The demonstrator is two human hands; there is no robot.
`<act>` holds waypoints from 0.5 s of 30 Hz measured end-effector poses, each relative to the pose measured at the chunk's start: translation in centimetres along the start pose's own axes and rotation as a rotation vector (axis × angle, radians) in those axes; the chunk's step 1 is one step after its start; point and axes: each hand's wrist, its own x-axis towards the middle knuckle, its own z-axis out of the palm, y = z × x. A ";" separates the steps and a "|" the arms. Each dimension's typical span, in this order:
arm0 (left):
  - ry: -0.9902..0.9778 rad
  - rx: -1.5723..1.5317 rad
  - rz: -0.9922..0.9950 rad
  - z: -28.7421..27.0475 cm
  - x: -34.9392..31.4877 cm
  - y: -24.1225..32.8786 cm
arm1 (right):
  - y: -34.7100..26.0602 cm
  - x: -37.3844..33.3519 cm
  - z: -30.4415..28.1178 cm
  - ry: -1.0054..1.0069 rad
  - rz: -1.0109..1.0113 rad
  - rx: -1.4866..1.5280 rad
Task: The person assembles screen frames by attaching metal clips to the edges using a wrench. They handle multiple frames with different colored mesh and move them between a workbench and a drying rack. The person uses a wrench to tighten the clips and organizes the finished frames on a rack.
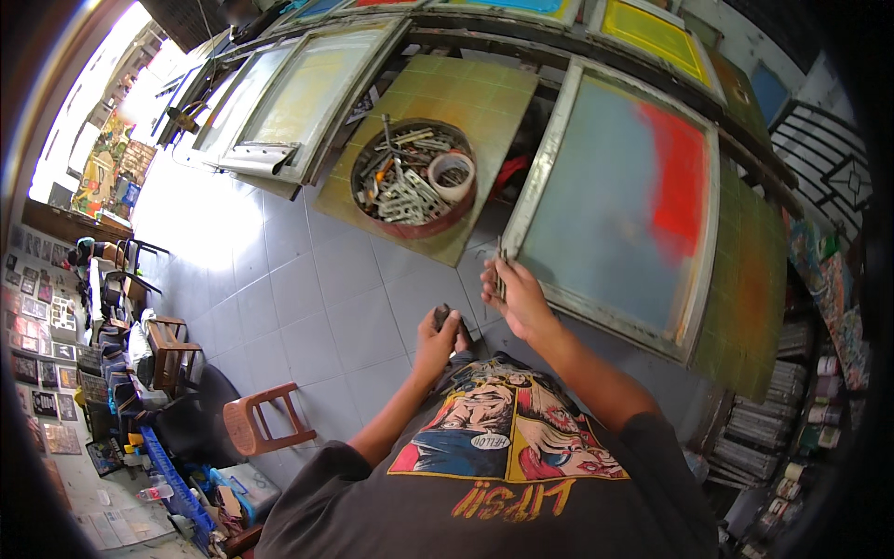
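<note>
Left hand, lower centre of frame, fingers curled in, thumb pressing on a small dark object; exact kind unclear. Right hand, just right of centre, fingers bent, thumb and fingertips pinching thin metal pieces that stick up past the fingers; count unclear. Hands apart, both in front of the printed dark T-shirt. Right hand near the lower left corner of a framed screen with a red patch, right of centre; can't tell if touching. Round tub of mixed metal parts, upper centre, sits on a greenish board; white tape roll lies on the parts. More framed screens along top. Brown stool, lower left, on grey tiled floor.
</note>
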 end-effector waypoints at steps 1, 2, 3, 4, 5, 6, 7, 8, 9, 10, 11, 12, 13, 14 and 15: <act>0.048 0.029 0.025 -1.8 1.3 -0.3 | -1.0 1.8 2.3 -0.034 -0.006 0.034; 0.038 0.032 0.058 -3.1 2.3 0.1 | -1.7 3.6 4.2 -0.059 -0.011 0.076; 0.028 0.036 0.091 -4.3 3.3 0.5 | -2.3 5.9 6.0 -0.090 -0.038 0.133; 0.027 0.030 0.114 -4.7 3.0 0.4 | -2.8 7.2 7.3 -0.120 -0.051 0.182; 0.035 0.088 0.136 -5.7 3.9 0.8 | -3.3 9.4 8.8 -0.147 -0.075 0.242; 0.028 0.085 0.105 -6.3 4.4 1.4 | -3.8 11.6 10.0 -0.153 -0.056 0.265; 0.019 0.082 0.082 -7.1 5.0 2.4 | -4.2 12.7 11.5 -0.164 -0.109 0.256; 0.007 0.080 0.057 -7.6 5.7 3.3 | -4.6 13.5 12.7 -0.174 -0.163 0.248; 0.002 0.059 0.053 -8.1 6.3 3.9 | -4.4 14.1 12.8 -0.163 -0.184 0.201; 0.001 0.036 0.049 -8.5 6.8 4.3 | -3.6 14.2 12.3 -0.156 -0.199 0.151; -0.001 0.005 0.037 -8.4 6.9 4.3 | -3.0 13.3 11.0 -0.141 -0.210 0.095; 0.011 0.031 0.074 -8.8 7.6 4.4 | -2.9 12.1 10.3 -0.170 -0.187 0.092; 0.027 0.055 0.110 -9.3 8.2 4.3 | -2.8 10.4 9.2 -0.199 -0.161 0.086; 0.038 0.082 0.143 -9.7 8.8 4.4 | -2.5 8.8 7.6 -0.220 -0.182 0.060; 0.037 0.109 0.168 -10.0 9.1 4.8 | -2.1 6.9 6.0 -0.234 -0.203 0.033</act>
